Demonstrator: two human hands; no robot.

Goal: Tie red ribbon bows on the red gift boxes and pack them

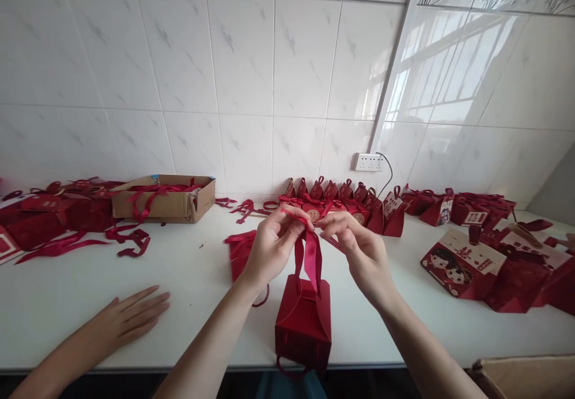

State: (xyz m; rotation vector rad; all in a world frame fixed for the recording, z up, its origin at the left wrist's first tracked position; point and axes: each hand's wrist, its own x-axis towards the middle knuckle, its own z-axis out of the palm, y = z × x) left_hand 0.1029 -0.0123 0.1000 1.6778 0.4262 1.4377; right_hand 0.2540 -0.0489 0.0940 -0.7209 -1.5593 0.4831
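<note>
Pinching the ribbon [311, 261] in my left hand [275, 240], I have its loop upright above the red box [303, 324], which sits at the near edge of the table [215, 333]. My right hand [359, 246] is curled just beside the ribbon; I cannot tell whether it grips any. Another person's hand [140, 315] lies open, palm down, to the left. Beyond, a carton [153, 207] holds more red ribbons [164, 189].

Left of the power socket [369, 162], a carton [164, 199] holds ribbons [155, 190].
</note>
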